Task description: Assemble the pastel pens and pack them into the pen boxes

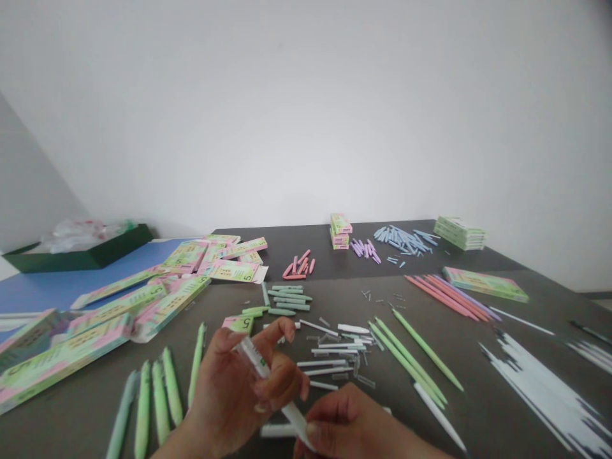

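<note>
A white pen barrel [292, 413] with a clear upper end slants between my two hands at the near middle of the table. The fingers of my left hand [248, 376] wrap round its upper part. At its lower end, my right hand [347, 424] pinches it, and that tip is partly hidden by the fingers. Beneath my hands lies another white tube [277, 431]. Just beyond them are scattered white pen parts [335, 349] and small clear pieces. Several green pens [152, 398] lie left of my left hand, and long green pen barrels [408, 357] lie to the right.
Printed cardboard boxes [109, 319] are heaped at the left, near a dark green tray [95, 255] of plastic bags. Dark green caps [289, 297], red caps [299, 264] and blue caps [401, 238] lie farther back. White refills [545, 389] and red barrels [447, 298] are at the right.
</note>
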A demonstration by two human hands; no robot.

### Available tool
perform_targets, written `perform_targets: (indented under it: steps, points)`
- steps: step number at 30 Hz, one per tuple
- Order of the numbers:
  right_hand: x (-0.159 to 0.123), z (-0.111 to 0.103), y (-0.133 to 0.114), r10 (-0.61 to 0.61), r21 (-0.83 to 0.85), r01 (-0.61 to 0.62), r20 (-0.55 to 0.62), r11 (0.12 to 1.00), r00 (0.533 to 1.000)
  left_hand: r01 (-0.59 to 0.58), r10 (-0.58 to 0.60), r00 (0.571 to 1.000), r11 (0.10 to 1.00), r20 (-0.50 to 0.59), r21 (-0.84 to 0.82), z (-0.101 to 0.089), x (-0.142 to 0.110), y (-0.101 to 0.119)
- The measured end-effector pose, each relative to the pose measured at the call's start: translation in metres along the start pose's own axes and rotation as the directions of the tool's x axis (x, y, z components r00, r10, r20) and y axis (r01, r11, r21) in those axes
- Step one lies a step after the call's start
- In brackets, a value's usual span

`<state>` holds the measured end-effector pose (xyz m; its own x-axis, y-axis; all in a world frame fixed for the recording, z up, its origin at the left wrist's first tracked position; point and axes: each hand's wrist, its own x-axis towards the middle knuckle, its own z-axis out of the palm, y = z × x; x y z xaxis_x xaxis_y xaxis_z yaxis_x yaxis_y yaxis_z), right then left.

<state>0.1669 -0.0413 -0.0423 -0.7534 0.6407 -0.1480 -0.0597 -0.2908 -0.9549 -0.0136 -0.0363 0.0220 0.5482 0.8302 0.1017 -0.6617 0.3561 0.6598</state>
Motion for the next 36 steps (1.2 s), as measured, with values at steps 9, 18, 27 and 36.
perform_targets:
  steps: [9, 18, 27, 36]
  points:
    - [-0.0022, -0.0002, 0.0017, 0.006, -0.022, -0.006, -0.003, 1.0, 1.0, -0.009, 0.009, 0.999, 1.0, 0.031, 0.014, -0.0004, -0.0014, 0.0005]
    - [-0.0026, 0.0003, 0.0008, 0.027, 0.012, -0.027, 0.017, 1.0, 0.999, -0.017, 0.017, 0.999, 1.0, 0.049, 0.014, -0.0008, -0.0034, -0.0009]
    - [-0.0046, -0.0014, 0.0003, 0.034, 0.007, -0.034, 0.012, 0.999, 0.999, -0.012, 0.012, 1.0, 1.0, 0.022, -0.002, 0.0021, -0.0018, -0.0008]
    - [-0.0028, -0.002, -0.0012, 0.0, 0.016, 0.0, 0.014, 1.0, 1.0, -0.032, 0.032, 0.999, 0.999, 0.026, 0.011, -0.0008, -0.0017, 0.0008]
